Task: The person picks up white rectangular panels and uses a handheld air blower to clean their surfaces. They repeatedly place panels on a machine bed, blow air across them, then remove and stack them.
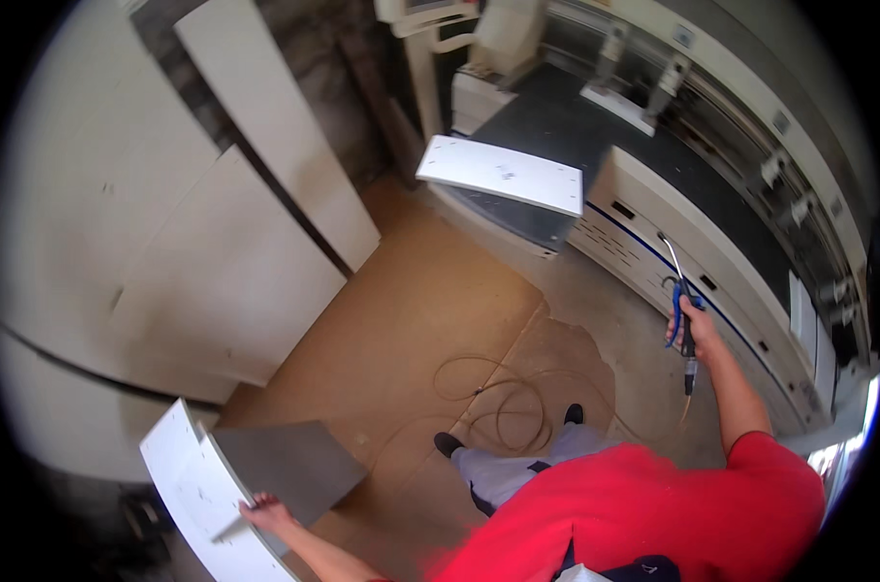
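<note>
My right hand [693,327] is wrapped round a blue and black air blow gun [689,310] with a thin metal nozzle. The nozzle points up and away, in front of the machine's light side panel. At the lower left, my left hand [269,512] has its fingers closed on the edge of a white board [205,485]. Dark marks show on this board's face, and another white panel [165,448] lies under or against it; how the two are stacked is hard to make out. Across the machine's corner rests a second marked white board [503,173].
The machine [614,121] with a dark bed and clamps fills the right side. A thin air hose [498,400] lies coiled on the brown floor by my feet. Large pale panels [236,252] lean at the left. A grey sheet [289,466] sits beside the held board.
</note>
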`<state>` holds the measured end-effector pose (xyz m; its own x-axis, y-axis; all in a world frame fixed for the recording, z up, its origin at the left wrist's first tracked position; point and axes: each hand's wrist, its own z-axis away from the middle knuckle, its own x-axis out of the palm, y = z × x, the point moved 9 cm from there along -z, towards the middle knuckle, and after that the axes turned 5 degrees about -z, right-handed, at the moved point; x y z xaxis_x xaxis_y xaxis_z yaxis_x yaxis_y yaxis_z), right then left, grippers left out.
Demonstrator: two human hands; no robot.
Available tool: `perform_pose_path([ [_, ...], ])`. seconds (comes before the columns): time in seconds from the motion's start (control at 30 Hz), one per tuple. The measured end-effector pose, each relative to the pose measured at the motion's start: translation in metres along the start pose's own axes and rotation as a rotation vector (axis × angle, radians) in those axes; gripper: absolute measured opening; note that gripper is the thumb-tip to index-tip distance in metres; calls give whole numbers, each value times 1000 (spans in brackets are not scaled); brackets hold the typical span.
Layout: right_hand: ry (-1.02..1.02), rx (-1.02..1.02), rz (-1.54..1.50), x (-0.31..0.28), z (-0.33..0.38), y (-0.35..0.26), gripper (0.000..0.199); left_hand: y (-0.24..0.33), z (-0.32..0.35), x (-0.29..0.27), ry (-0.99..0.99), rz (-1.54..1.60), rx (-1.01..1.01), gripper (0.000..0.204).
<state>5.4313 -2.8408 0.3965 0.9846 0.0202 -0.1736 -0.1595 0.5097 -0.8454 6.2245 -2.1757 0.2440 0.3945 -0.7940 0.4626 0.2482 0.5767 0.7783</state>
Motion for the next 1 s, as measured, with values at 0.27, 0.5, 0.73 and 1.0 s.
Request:
perform_pose_path([
  [0.27,334,58,-268,-247,-42,48,48,-43,125,62,-143,-175,-67,58],
  [0.5,-107,80,144,-313,-40,42,36,-239,462,260,-922,-240,-312,59],
  [0.73,194,113,-63,-473,-57,51,34,-521,860,416,-1227,-478,-689,55],
  [1.0,550,209,-302,-598,-69,102,34,-821,1203,402,-1398,-676,-1119,39],
])
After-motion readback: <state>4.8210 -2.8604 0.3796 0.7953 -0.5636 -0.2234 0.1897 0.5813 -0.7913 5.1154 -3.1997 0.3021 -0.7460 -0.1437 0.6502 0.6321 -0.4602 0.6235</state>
